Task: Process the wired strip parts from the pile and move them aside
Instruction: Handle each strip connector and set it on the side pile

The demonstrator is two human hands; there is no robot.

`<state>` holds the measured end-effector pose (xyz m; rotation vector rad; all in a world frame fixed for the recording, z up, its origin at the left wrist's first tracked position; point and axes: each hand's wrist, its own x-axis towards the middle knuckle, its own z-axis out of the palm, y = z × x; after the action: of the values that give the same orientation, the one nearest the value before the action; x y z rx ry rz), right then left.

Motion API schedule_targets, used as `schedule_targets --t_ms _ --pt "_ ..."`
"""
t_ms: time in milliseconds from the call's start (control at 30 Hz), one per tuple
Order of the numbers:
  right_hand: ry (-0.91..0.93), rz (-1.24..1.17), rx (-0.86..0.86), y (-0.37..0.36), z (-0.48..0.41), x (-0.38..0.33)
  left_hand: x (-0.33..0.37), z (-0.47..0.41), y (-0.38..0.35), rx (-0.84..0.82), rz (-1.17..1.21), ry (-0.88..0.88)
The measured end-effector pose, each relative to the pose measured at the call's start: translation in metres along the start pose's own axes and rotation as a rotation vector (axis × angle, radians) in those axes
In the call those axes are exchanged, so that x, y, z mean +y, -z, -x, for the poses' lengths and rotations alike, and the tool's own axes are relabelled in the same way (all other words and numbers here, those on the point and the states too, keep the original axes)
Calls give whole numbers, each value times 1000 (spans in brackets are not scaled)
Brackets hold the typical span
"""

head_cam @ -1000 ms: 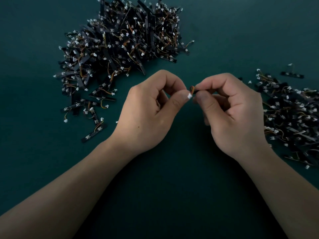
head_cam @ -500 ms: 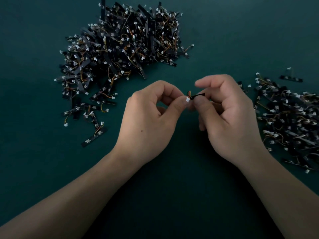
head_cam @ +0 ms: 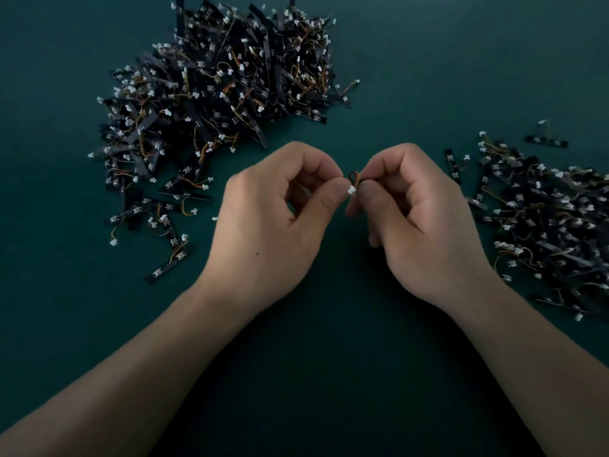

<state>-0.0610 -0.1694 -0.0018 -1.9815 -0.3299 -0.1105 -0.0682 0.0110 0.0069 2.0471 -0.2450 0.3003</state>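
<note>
**Black, white, orange on teal**

The table (head_cam: pixel 329 374) is plain dark teal. The far-left pile (head_cam: pixel 217 87) and the right pile (head_cam: pixel 553 225) are black strips flecked with white connectors and orange-yellow wires. The held part (head_cam: pixel 353 183) shows a white plug (head_cam: pixel 351 191) and an orange wire loop (head_cam: pixel 354 175).

Our bare forearms reach in from the near edge and converge at centre. Our left hand (head_cam: pixel 273 225) and right hand (head_cam: pixel 425 225) meet tip to tip, thumbs and forefingers pinching one wired strip part (head_cam: pixel 352 188) between them, remaining fingers curled toward the palms.
</note>
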Motion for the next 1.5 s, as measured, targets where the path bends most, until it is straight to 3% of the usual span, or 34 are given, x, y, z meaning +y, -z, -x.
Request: schedule_targets --t_ms 267,533,967,1200,1400,1500 --pt "48 4 0 0 2 0 -2 3 -3 -53 382 310" --pt "57 -25 -5 2 3 0 0 5 -7 -151 298 201" --pt "-6 54 -43 2 3 0 4 6 -8 -2 268 150" --pt "78 207 -252 3 4 -1 8 5 -3 -8 196 72" --pt "273 10 72 6 9 0 10 12 -6 93 117 100" --pt "180 50 -63 3 8 1 8 11 -7 137 77 137"
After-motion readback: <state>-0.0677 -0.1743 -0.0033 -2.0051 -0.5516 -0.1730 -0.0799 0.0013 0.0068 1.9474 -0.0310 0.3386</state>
